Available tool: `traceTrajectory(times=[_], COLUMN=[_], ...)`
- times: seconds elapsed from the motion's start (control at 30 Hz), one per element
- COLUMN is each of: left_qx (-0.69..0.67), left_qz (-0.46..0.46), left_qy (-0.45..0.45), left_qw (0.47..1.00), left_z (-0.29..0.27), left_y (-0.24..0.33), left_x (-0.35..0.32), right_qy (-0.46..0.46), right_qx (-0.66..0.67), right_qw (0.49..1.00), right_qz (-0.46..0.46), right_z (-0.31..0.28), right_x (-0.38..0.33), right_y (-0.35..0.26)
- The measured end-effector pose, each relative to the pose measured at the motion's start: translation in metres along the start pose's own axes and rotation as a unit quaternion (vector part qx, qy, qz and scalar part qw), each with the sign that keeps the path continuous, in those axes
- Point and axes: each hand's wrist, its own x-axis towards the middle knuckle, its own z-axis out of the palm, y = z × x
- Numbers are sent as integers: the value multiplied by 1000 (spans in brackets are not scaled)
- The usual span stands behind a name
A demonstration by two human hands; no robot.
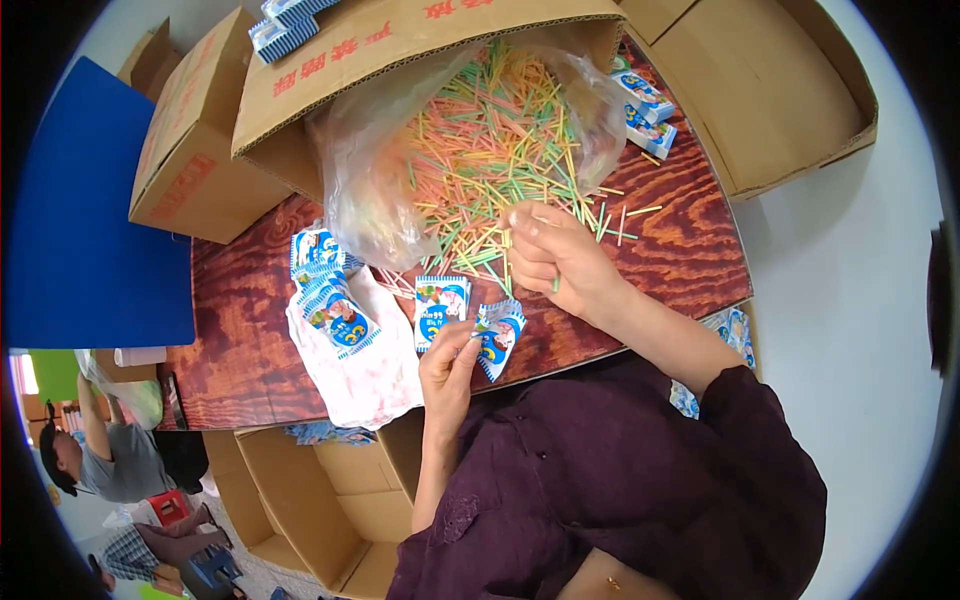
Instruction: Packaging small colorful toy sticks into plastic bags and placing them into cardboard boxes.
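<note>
My left hand point(449, 370) pinches a small blue-and-white printed packet point(499, 338) above the near edge of the table. Just beside it lies a flat stack of similar packets point(440, 305). My right hand point(560, 250) is closed at the near side of a heap of thin pastel sticks point(500, 140). A green tip pokes out below its curled fingers, but how many sticks it holds is hidden. The heap spills from a clear plastic bag point(375, 210) in a tipped cardboard box point(420, 50). More packets point(335, 305) rest on a white cloth point(350, 375) to the left.
The wood-patterned table point(260, 330) has a curved edge at right. Cardboard boxes stand at back left point(200, 140), at right point(770, 100) and below the table point(330, 490). Filled packets point(645, 115) sit beside the tipped box. A person point(130, 460) works at far left.
</note>
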Motion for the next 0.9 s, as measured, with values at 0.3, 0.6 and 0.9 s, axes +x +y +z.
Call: traceTrajectory(times=[0.3,0.6,0.9], left_qx=[16,-23,-9], left_qz=[9,-16,-9], left_qy=[7,7,30], left_qw=[1000,1000,999], left_z=[7,10,14], left_y=[-3,-6,-18], left_x=[1,5,-2], right_qy=[-29,51,-36], right_qx=[56,-11,-195], right_qw=[996,998,977], right_qz=[58,-27,-78], right_z=[17,18,20], right_x=[13,4,-11], right_y=[8,29,31])
